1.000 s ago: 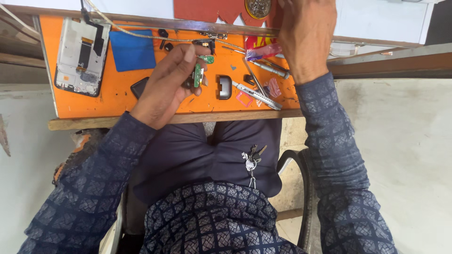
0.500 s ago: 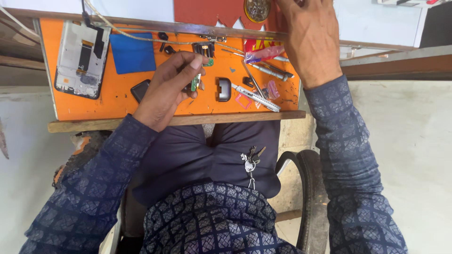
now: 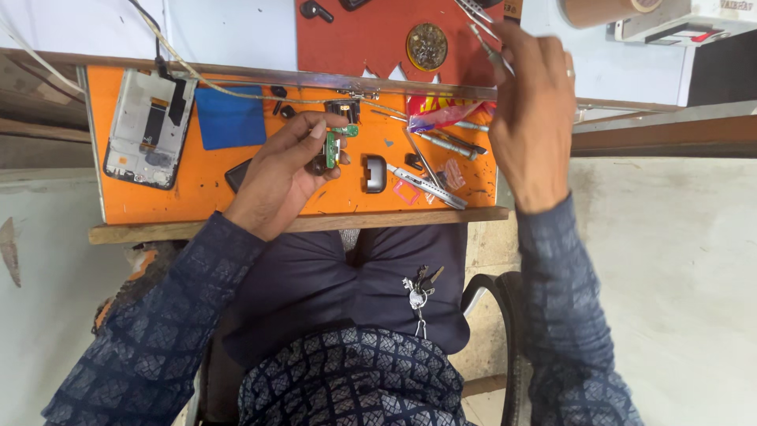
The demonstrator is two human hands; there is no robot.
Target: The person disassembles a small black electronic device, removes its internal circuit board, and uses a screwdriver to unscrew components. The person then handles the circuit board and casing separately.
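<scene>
opened phone (image 3: 150,130) at mat's (image 3: 197,201) left end, left hand (image 3: 280,177) pinching small green board (image 3: 332,147) over orange mat, metal tools (image 3: 430,170) to its right, right hand (image 3: 532,118) raised, fingers closed on tweezers (image 3: 482,35)

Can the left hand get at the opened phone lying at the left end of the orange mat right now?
Probably not freely: the left hand is pinching a small green circuit board. The opened phone lies uncovered on the orange mat, with nothing between.

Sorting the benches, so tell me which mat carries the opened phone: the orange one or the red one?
The orange mat, nearest the person. The opened phone lies at its left end; the red mat beyond holds a round part and small dark pieces.
</scene>
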